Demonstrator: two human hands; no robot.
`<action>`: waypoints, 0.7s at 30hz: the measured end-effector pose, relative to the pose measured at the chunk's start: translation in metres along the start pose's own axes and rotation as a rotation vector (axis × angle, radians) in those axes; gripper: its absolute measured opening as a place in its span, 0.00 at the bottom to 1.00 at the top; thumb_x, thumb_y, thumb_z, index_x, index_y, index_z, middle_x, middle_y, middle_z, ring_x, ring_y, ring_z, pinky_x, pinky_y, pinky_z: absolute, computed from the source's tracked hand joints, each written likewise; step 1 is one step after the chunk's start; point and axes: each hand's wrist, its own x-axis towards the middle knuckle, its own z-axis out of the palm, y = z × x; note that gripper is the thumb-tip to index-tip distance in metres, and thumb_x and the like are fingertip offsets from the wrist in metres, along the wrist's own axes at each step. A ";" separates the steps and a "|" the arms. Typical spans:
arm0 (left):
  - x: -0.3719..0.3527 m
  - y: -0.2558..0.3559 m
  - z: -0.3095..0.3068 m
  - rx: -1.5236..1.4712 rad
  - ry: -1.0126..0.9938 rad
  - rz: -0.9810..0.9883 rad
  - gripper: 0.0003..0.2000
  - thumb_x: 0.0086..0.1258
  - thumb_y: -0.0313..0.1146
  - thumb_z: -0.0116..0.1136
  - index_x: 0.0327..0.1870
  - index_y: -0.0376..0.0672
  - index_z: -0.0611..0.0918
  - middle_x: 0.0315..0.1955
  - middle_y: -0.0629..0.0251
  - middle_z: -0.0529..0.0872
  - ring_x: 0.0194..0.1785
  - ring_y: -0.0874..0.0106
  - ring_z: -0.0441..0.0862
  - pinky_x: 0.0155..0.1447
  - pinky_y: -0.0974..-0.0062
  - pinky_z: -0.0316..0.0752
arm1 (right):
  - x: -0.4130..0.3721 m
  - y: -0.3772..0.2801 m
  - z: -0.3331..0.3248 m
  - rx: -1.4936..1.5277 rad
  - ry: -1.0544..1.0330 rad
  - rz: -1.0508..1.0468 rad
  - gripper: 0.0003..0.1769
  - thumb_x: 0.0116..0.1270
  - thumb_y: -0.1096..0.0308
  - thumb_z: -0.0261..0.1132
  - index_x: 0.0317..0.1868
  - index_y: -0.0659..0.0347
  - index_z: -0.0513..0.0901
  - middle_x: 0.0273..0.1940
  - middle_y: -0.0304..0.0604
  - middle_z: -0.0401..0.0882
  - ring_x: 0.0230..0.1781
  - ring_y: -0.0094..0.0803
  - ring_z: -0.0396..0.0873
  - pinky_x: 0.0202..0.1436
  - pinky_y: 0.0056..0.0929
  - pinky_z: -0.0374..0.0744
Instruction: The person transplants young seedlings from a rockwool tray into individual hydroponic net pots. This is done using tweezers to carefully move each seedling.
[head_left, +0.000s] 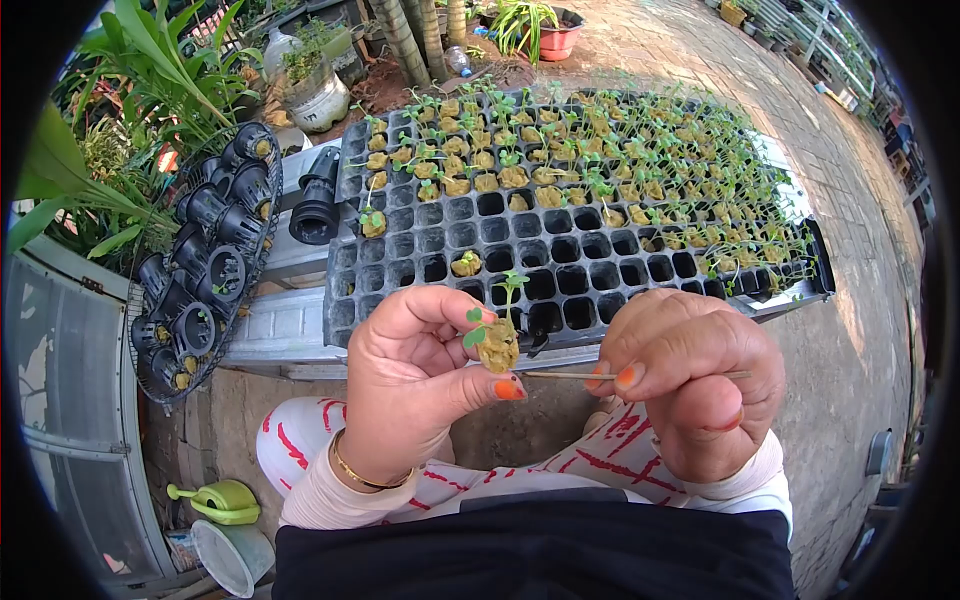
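Observation:
Between thumb and fingers, my left hand (pixel 405 375) pinches a seedling plug (pixel 498 347), a yellowish-brown sponge-like lump with green leaves sprouting from its top. My right hand (pixel 695 375) grips a thin wooden stick (pixel 562 376), whose far end reaches the bottom of the plug beside my left thumb. Behind both hands lies a black seedling tray (pixel 335 285). Its back and right cells hold many sprouted plugs, while numerous front cells are bare. One lone plug (pixel 466 263) sits in a cell just beyond my left fingers.
At the left, a wire basket (pixel 140 345) holds several black net pots (pixel 240 228), some with plugs inside. More net pots (pixel 315 215) lie on the silver bench (pixel 275 325). A green watering can (pixel 225 500) and a pale bucket (pixel 230 557) stand on the ground lower left.

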 end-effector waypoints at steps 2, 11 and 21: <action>0.000 -0.001 0.000 0.015 -0.002 0.010 0.20 0.51 0.16 0.68 0.44 0.36 0.75 0.39 0.63 0.79 0.44 0.75 0.80 0.49 0.75 0.80 | 0.001 0.001 -0.003 0.002 -0.021 -0.004 0.24 0.69 0.48 0.54 0.30 0.63 0.77 0.25 0.42 0.76 0.25 0.31 0.76 0.29 0.26 0.73; 0.000 0.004 0.006 -0.006 0.101 -0.068 0.24 0.44 0.22 0.74 0.42 0.43 0.74 0.35 0.60 0.80 0.42 0.67 0.81 0.45 0.71 0.80 | 0.000 0.004 -0.017 0.034 -0.057 -0.079 0.16 0.71 0.59 0.55 0.35 0.65 0.77 0.28 0.44 0.79 0.26 0.34 0.77 0.31 0.30 0.75; -0.001 0.009 0.008 -0.134 0.053 -0.237 0.21 0.53 0.32 0.71 0.46 0.41 0.74 0.39 0.59 0.80 0.43 0.66 0.82 0.45 0.69 0.81 | 0.001 -0.001 -0.022 0.018 -0.148 -0.089 0.16 0.71 0.59 0.55 0.34 0.66 0.77 0.27 0.45 0.78 0.24 0.34 0.76 0.29 0.30 0.75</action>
